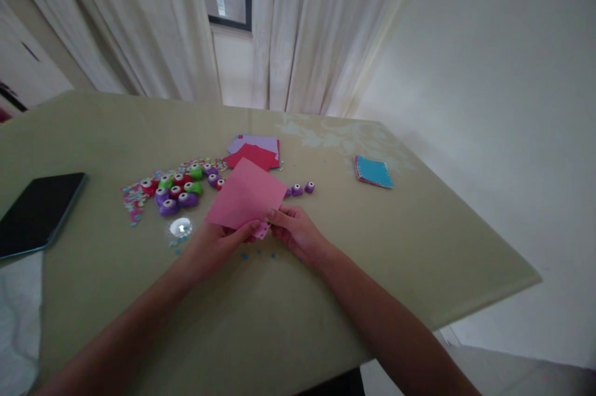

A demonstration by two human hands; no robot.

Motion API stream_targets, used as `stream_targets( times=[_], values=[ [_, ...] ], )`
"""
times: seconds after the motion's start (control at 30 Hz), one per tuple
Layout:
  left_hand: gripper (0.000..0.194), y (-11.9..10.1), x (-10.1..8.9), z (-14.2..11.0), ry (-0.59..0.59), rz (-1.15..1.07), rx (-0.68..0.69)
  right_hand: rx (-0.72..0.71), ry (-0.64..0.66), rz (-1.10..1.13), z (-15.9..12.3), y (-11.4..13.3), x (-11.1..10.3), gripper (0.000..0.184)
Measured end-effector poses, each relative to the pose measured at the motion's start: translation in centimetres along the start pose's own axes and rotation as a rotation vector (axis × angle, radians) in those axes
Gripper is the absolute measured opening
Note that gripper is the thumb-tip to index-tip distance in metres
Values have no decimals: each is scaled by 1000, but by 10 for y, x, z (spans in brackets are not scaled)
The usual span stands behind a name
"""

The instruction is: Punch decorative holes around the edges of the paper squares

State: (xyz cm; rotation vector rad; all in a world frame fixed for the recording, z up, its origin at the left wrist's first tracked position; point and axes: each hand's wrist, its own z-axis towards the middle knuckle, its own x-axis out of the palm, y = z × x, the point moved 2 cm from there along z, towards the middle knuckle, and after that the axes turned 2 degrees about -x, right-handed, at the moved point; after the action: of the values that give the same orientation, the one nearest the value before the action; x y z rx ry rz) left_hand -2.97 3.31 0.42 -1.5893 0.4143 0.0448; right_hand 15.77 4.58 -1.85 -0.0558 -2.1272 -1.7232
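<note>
My left hand (pixel 212 247) pinches the near edge of a pink sheet of paper (pixel 249 194), its thumb on top. At the sheet's near right corner, the thumb and fingers of my right hand (pixel 298 231) are closed on the paper. A small greenish bit shows at those fingertips, too small to make out. A pink edge with small punched holes (pixel 262 230) sticks out between the hands. Beyond the sheet lie red paper (pixel 254 155) and lilac paper (pixel 263 143). To the left, several purple, green and red craft punches (pixel 177 191) sit close together.
Confetti (pixel 135 200) lies around the punches, and blue bits (pixel 245 256) lie near my hands. A clear round item (pixel 180 226) is left of them. More purple punches (pixel 298 189) stand right of the sheet. A blue-topped paper stack (pixel 374 171) and a dark tablet (pixel 41 210) flank the table.
</note>
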Motion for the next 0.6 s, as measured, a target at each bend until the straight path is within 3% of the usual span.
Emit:
stream_targets(
  times=[0.6],
  values=[
    [43, 5, -2, -1, -4, 66, -14, 23, 40, 10, -1, -4, -1, 48]
  ],
)
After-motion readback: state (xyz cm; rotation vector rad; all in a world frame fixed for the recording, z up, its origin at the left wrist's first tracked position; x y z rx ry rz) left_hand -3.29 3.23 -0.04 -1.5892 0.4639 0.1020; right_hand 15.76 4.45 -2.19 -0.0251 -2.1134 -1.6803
